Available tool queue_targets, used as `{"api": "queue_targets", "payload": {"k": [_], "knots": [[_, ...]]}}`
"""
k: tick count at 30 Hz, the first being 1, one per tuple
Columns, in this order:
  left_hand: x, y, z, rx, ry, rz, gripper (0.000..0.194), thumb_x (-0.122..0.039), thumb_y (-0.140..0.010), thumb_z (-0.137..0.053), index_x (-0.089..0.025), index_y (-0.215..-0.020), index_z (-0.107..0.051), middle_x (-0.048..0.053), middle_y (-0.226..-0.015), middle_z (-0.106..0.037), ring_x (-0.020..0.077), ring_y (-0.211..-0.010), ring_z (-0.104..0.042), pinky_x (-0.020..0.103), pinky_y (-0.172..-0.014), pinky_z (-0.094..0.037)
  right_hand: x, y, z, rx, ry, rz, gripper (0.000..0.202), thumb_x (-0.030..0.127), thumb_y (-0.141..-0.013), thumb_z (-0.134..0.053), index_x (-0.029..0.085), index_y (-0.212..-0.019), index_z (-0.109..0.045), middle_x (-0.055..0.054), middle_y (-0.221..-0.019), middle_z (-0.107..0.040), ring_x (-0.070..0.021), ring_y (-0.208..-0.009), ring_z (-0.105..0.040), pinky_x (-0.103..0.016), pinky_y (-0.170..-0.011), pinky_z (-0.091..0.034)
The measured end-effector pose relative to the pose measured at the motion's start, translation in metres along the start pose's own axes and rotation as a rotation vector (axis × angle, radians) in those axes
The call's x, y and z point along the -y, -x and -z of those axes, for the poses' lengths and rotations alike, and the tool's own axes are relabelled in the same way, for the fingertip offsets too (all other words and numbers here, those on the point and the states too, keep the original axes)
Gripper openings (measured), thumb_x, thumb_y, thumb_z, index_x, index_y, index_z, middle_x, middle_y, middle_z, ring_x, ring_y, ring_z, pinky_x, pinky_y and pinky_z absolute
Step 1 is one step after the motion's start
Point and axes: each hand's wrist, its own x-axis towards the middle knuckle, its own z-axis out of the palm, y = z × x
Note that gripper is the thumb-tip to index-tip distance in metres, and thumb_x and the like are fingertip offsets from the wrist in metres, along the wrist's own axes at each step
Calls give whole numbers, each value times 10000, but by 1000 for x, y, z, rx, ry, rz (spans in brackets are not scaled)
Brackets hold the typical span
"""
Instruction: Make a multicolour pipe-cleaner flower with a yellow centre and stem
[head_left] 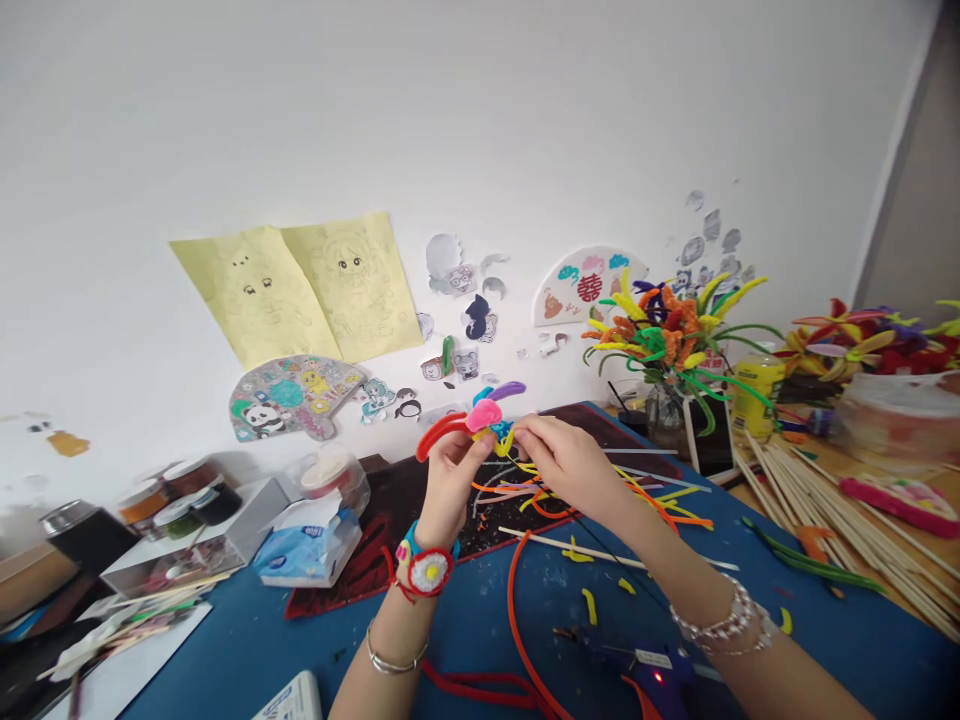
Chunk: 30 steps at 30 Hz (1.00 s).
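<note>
A multicoloured pipe-cleaner flower [486, 412] with red, pink, blue, purple and yellow petals is held up above the table. My left hand [454, 472] pinches its underside from the left, thumb against the yellow and pink part. On the other side, the fingers of my right hand [553, 452] are closed at the flower's yellow edge; what lies between those fingertips is hidden. Beneath both hands are loose orange, yellow and lilac pipe cleaners [667, 508] on a dark mat. A glue gun [652, 665] with a lit red light lies by my right forearm.
Wooden sticks [832, 510] spread across the right side. A vase of pipe-cleaner flowers [667, 340] stands near a phone [709, 438] and a yellow bottle [756, 395]. To the left are a tissue pack [309, 545] and paint jars [180, 500]. Drawings [296, 290] hang on the wall.
</note>
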Motion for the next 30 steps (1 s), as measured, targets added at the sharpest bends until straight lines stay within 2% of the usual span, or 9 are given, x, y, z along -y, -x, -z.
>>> {"api": "queue_targets", "payload": {"k": [6, 11, 16, 19, 22, 24, 27, 30], "knots": [[-6, -1, 1, 50, 111, 129, 289, -342, -713, -775, -142, -579, -615, -7, -624, -586, 102, -640, -541, 237, -698, -446, -14, -4, -6, 149, -151, -3, 255, 295, -994, -346, 204, -916, -571, 39, -642, -605, -111, -583, -562, -230, -630, -392], [-11, -1, -3, 34, 228, 221, 308, -385, -693, -788, -151, -635, -595, -24, -622, -559, 96, -628, -558, 240, -687, -474, -21, -3, -28, 211, -268, 4, 301, 341, -1004, -301, 190, -870, -524, 45, -573, -576, -105, -534, -565, -211, -584, -433], [-9, -1, -5, -24, 250, 195, 284, -351, -714, -777, -153, -709, -573, -31, -655, -553, 73, -592, -512, 208, -584, -426, -14, 3, -43, 169, -272, -14, 301, 333, -1010, -284, 204, -838, -494, 63, -544, -504, -101, -508, -524, -206, -564, -433], [-3, -1, -7, -107, 196, 116, 288, -342, -712, -777, -159, -689, -555, -31, -666, -574, 77, -620, -529, 211, -610, -428, -3, 6, -46, 117, -199, -26, 262, 297, -1000, -311, 214, -818, -481, 50, -600, -504, -109, -527, -495, -213, -535, -372], [3, 0, -8, -183, 106, 0, 259, -316, -703, -784, -167, -681, -574, -38, -680, -598, 85, -689, -565, 213, -693, -438, 9, 10, -42, 85, -87, -36, 220, 263, -977, -361, 211, -806, -490, 41, -591, -487, -124, -507, -466, -241, -520, -273], [5, 0, -7, -190, 45, -56, 220, -306, -711, -779, -170, -699, -606, -36, -697, -614, 88, -705, -572, 215, -721, -434, 16, 12, -35, 77, -25, -38, 205, 251, -966, -375, 206, -820, -512, 26, -590, -505, -141, -515, -485, -258, -530, -233], [5, -1, -2, -158, -23, -91, 193, -314, -741, -754, -178, -700, -623, -36, -677, -613, 96, -679, -563, 228, -715, -428, 20, 13, -20, 71, 63, -33, 213, 255, -970, -361, 203, -868, -541, -8, -647, -582, -172, -580, -555, -265, -554, -241], [1, -2, 3, -72, -77, -71, 195, -311, -766, -733, -175, -676, -626, -35, -620, -589, 104, -637, -542, 240, -694, -414, 19, 11, -5, 80, 160, -41, 242, 277, -985, -341, 209, -894, -554, -20, -690, -635, -184, -614, -599, -258, -557, -269]]}}
